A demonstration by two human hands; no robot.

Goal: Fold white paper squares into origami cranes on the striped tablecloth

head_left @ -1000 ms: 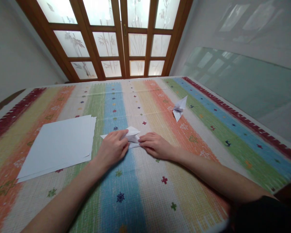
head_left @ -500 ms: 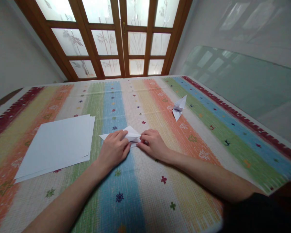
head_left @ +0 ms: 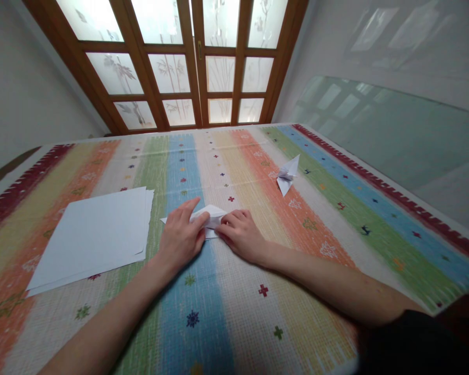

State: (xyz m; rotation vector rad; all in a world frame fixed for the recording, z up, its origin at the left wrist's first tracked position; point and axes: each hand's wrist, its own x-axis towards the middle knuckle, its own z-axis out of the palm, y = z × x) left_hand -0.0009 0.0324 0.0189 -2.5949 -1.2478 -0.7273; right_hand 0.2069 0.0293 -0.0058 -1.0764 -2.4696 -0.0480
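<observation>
Frosted glass doors [head_left: 203,62] in wooden frames stand behind a counter [head_left: 336,219] covered with a striped, colourful cloth. Near its middle lies a partly folded white paper [head_left: 209,214], flat on the blue and cream stripes. Both hands press on it: the left hand [head_left: 182,235] lies over its left part, fingers stretched forward, and the right hand [head_left: 240,234] holds down its right end with bent fingers [head_left: 229,221]. Just left of the hands sits a stack of white sheets [head_left: 96,234]. Well apart, on the orange stripe to the right, stands a finished white paper crane [head_left: 288,174].
</observation>
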